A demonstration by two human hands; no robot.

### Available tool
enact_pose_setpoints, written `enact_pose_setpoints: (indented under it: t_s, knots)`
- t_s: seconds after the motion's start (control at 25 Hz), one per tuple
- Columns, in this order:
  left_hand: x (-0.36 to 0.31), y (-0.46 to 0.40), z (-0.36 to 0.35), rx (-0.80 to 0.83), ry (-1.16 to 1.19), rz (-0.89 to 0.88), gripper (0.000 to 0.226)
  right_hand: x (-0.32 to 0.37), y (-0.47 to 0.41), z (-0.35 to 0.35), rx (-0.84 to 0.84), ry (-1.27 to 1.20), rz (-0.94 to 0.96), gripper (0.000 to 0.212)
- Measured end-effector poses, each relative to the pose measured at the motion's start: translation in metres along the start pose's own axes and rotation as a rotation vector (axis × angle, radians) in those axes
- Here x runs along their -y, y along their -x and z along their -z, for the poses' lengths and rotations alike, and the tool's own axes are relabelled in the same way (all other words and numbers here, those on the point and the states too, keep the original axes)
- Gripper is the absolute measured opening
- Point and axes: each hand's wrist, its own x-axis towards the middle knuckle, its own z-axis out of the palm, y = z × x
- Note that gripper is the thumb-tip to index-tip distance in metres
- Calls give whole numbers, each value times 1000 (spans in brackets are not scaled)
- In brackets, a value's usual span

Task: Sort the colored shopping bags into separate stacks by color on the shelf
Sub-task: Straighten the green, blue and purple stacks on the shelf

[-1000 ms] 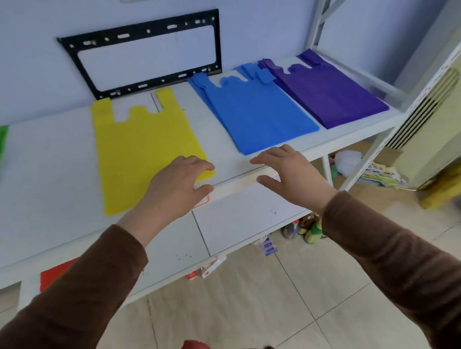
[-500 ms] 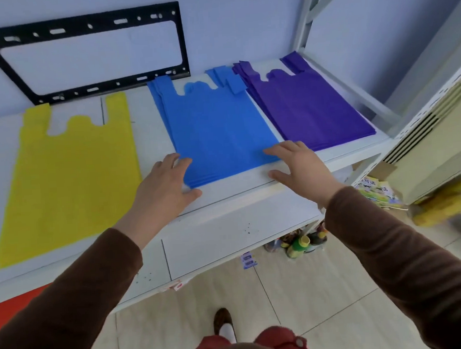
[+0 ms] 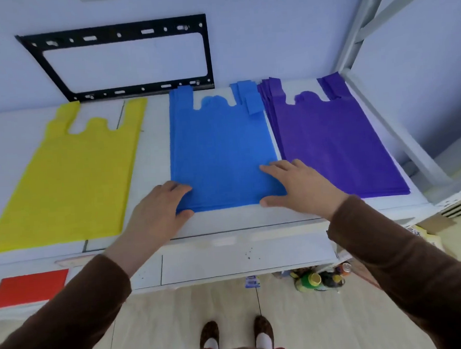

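Both hands are now moving from the yellow stack (image 3: pixel 70 173) to the blue stack (image 3: pixel 220 153) on the shelf (image 3: pixel 243 224). The left hand (image 3: pixel 156 214) and right hand (image 3: pixel 303 186), fingers straight, are pressing its near corners, probably squaring it beside the purple stack (image 3: pixel 330 141).
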Motion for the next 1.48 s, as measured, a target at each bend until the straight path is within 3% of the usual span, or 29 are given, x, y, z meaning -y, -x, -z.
enact_pose_setpoints:
  t_s: [0.12, 0.32, 0.6, 0.76, 1.0, 1.08, 1.16, 1.36, 1.48]
  knots:
    - [4, -25, 18, -5, 92, 83, 55, -12, -37, 20, -90, -192, -81, 65]
    - [29, -114, 34, 6, 95, 276, 46, -26, -119, 21, -62, -226, -297, 55]
    - [42, -186, 36, -21, 461, 443, 49, -31, -189, 24, -117, -354, -494, 52]
    - [43, -210, 34, -11, 595, 464, 54, -28, -207, 16, -138, -460, -463, 53]
    - [49, -221, 28, -32, 585, 477, 62, -32, -214, 13, -149, -504, -449, 52]
    - [50, -218, 29, -5, 481, 449, 62, -28, -209, 13, -125, -486, -443, 53]
    - [46, -200, 34, -8, 233, 352, 62, -23, -191, 17, -123, -363, -392, 51]
    - [18, -90, 26, 147, 147, -167, 66, -12, -97, 6, -29, -150, 158, 54]
    - [18, -41, 7, 172, -15, -284, 79, -10, -46, -9, 80, -58, 263, 71]
